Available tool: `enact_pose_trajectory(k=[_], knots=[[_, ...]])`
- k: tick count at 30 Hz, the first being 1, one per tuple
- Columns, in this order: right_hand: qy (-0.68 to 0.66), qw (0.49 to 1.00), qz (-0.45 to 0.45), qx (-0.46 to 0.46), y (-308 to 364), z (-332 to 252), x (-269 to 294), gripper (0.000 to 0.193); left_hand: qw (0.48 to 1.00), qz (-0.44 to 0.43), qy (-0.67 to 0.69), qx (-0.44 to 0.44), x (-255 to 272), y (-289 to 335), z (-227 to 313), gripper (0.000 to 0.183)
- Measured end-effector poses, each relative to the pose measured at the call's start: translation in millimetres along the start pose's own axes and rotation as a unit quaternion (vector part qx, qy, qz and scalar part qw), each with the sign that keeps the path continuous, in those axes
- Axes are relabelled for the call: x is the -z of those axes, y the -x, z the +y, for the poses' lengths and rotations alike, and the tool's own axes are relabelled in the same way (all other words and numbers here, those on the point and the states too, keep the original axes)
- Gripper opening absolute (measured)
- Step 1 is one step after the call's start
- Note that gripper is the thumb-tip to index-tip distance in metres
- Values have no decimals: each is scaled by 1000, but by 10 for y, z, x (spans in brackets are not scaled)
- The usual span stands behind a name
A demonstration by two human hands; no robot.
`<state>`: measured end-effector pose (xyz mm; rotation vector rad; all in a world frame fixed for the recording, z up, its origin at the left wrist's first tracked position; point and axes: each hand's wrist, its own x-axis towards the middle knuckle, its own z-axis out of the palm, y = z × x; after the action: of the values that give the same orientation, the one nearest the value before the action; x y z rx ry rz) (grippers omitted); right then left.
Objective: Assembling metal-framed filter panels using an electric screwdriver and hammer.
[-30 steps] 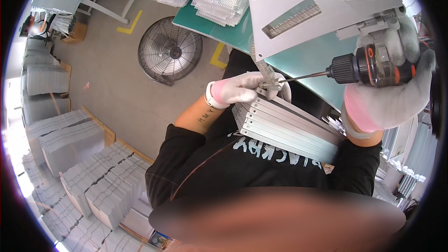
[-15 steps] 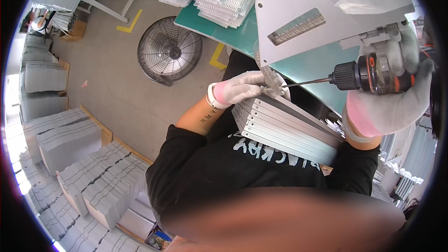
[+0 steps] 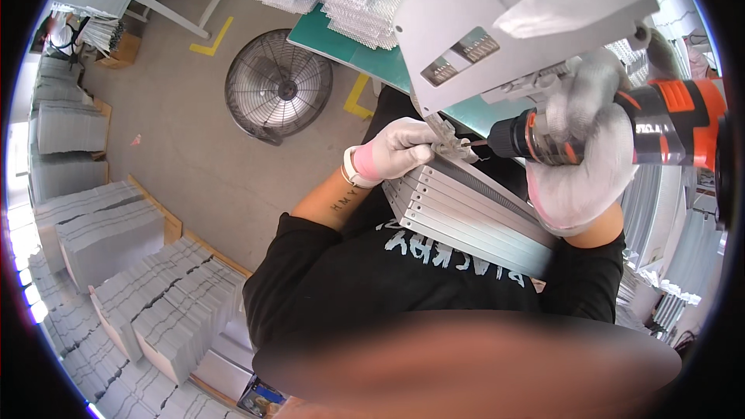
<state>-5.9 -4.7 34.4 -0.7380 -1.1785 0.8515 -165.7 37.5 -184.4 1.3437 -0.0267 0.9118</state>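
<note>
"What's the right hand (image 3: 586, 140) doing?"

"Gripping the power driver (image 3: 675, 120), its bit (image 3: 479, 143) pointing left at the clear nose piece (image 3: 444, 133). I'd judge this a fastening step."

"And the left hand (image 3: 400, 149)?"

"Fingers curled beside that nose piece; whether they grip it or a frame edge, I can't tell."

"Where are the metal frames (image 3: 466, 206)?"

"Stacked before the black shirt (image 3: 341, 287), near side of the green worktop (image 3: 341, 43)."

"The next move?"

"Probably calls for a steady left hand and a straight bit."
</note>
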Motion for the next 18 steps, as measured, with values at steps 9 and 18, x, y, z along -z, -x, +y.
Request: enact_pose_trajectory(k=[9,18], knots=[[-48,997,-42,39,-1,114,33,41,1000,25,-16,8,-28,11,14,38],[-83,994,-38,-56,-10,63,75,52,999,21,-47,-3,-17,-6,23,33]])
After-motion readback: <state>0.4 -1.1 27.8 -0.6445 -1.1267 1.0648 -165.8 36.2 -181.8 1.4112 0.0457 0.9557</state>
